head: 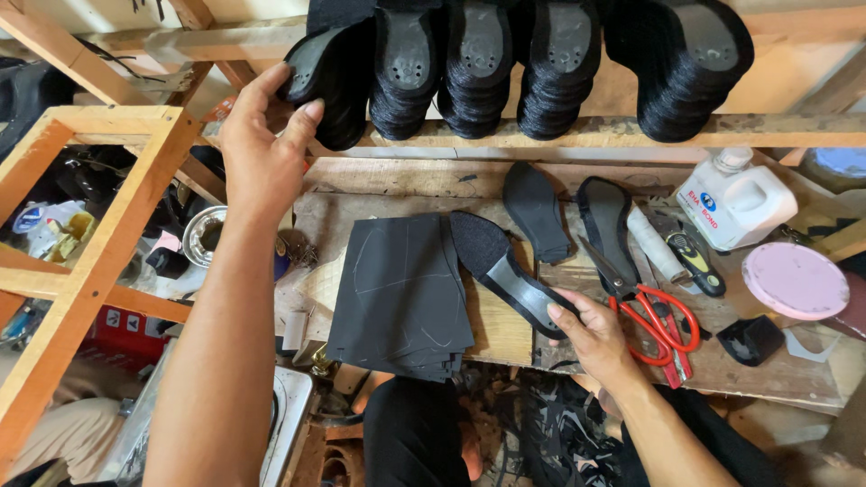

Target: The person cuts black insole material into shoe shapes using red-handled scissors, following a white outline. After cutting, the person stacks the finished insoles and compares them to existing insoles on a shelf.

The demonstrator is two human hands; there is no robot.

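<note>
Above the wooden bench (pixel 505 338): left hand (pixel 262 149) raised, fingers curled around leftmost black sole (pixel 327 68) on the rack; right hand (pixel 591 338) low, pinching heel of another black sole (pixel 505 271) beside red scissors (pixel 654 316).

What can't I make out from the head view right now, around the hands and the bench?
- Left hand: fingertips hidden behind the leftmost stack of black soles, so its grip is unclear.
- Stack tops: cut off by the upper edge.
- Sole under the right hand: heel end covered by the fingers.
- Scissors: handle partly hidden behind that hand.
- Shelf clutter at left: too small to tell apart.
</note>
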